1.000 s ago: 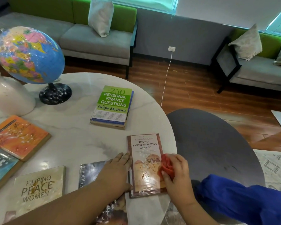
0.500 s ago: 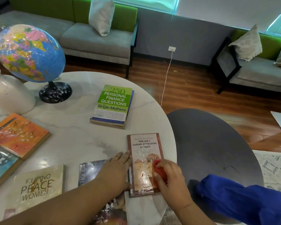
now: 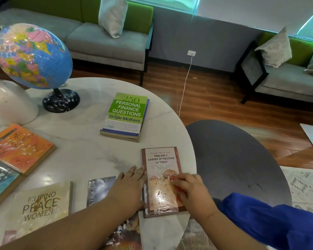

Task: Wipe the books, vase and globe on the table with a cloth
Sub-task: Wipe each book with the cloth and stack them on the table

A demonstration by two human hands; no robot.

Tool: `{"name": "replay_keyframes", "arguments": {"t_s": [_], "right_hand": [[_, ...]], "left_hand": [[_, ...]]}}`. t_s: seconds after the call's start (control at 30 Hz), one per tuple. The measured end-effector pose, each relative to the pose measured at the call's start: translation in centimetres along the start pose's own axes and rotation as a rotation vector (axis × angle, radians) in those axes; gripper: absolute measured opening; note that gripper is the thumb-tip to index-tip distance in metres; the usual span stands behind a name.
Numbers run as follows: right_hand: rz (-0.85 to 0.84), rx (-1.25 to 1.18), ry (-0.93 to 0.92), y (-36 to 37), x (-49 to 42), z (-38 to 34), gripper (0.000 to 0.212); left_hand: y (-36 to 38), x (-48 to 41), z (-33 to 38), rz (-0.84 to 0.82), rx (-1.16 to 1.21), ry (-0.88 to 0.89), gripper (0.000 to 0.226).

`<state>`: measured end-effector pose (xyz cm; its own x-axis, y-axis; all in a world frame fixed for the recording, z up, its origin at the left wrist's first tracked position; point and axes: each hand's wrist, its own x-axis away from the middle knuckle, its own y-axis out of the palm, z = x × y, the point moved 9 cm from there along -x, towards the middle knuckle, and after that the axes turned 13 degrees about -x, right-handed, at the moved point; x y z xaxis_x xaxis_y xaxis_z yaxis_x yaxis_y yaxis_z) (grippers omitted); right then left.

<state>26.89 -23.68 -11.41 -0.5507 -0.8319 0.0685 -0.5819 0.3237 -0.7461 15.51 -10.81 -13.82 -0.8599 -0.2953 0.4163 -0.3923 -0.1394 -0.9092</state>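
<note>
Leftward across the cover is where the right hand (image 3: 190, 192) has gone since 1 second ago. Then it sat at the right edge of the detective novel (image 3: 161, 159); now it lies over the cover's middle, in the lower centre of the frame. Its fingers are curled over a red cloth (image 3: 178, 191), which shows only as a smear of red under the fingertips, pressed onto the picture part of the cover. The left hand (image 3: 130, 188) has stayed put, open and flat with fingers straight, its side against the novel's left edge and its palm over a dark book (image 3: 99, 188) beside it.

The novel lies flat on the white table (image 3: 90, 152) near the rim. Its long axis runs from the bottom of the frame toward the top, tilted slightly. Pale flecks show on the lower half of the cover, around the cloth. The title half lies just above the right hand, so my guess is that the next stroke goes up the long axis, with the left hand bracing against a slide.

Left to wipe, as far as I can judge, are a green book (image 3: 126, 112) in mid-frame, an orange book (image 3: 20, 147) and a tan book (image 3: 43, 204) at left, and the globe (image 3: 31, 55) and white vase (image 3: 9, 103) at upper left. All of these lie nearer the left hand than the right.
</note>
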Motion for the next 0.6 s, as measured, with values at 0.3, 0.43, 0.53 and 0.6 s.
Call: {"name": "replay_keyframes", "arguments": {"t_s": [0.3, 0.43, 0.53, 0.6], "right_hand": [[0.019, -0.012, 0.000, -0.9, -0.3, 0.7, 0.026], [-0.105, -0.037, -0.066, 1.0, 1.0, 0.1, 0.029], [-0.058, -0.070, -0.036, 0.0, 0.7, 1.1, 0.028], [0.038, -0.047, 0.030, -0.7, 0.2, 1.5, 0.025]], "left_hand": [[-0.1, 0.2, 0.0, -0.013, 0.004, 0.003, 0.099], [0.0, 0.2, 0.0, -0.007, 0.009, 0.007, 0.098], [0.0, 0.2, 0.0, -0.004, 0.015, 0.009, 0.098], [0.0, 0.2, 0.0, -0.003, 0.017, 0.007, 0.098]]}}
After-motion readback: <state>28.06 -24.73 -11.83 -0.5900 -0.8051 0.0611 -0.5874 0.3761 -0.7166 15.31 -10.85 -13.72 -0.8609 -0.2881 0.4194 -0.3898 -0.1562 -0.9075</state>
